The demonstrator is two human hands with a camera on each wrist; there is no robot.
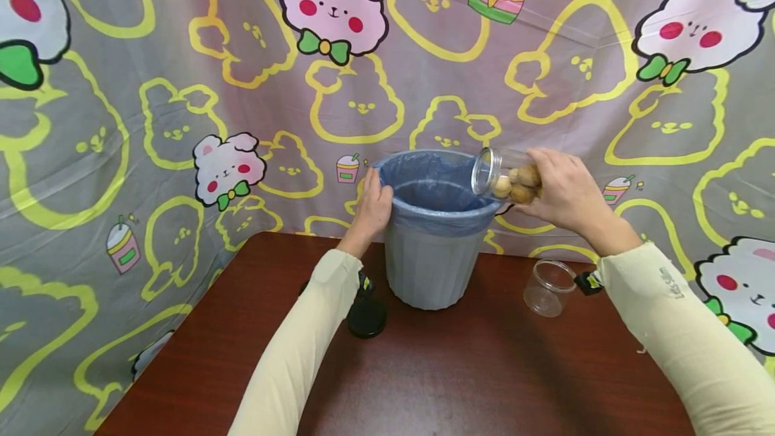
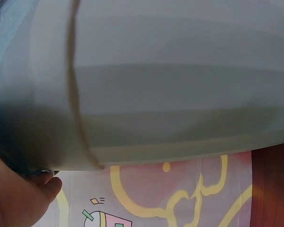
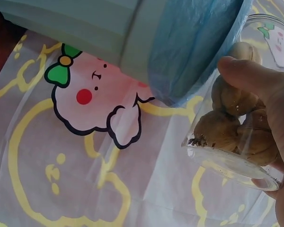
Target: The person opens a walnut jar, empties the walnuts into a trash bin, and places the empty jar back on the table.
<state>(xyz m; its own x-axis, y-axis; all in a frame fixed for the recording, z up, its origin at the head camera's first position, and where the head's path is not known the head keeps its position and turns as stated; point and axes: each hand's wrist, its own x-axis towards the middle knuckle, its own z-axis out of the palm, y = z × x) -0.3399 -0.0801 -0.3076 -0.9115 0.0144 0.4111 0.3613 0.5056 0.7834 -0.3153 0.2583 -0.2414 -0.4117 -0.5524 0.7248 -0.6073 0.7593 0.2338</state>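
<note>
A grey trash can (image 1: 431, 268) with a blue plastic bag (image 1: 432, 177) over its rim stands on the table. My left hand (image 1: 374, 204) grips the can's rim on the left side; in the left wrist view its fingers are partly out of frame. My right hand (image 1: 566, 187) holds a clear jar (image 1: 489, 172) tipped sideways at the can's right rim, its open mouth toward the bag. Several walnuts (image 3: 234, 97) lie inside the jar, toward its bottom end. The inside bottom of the bag is hidden.
A second clear jar (image 1: 549, 288) stands on the brown table (image 1: 424, 369), right of the can. Near my left forearm lies a round black lid (image 1: 366, 318). Behind the table hangs a patterned cloth (image 1: 254, 120) with rabbit pictures.
</note>
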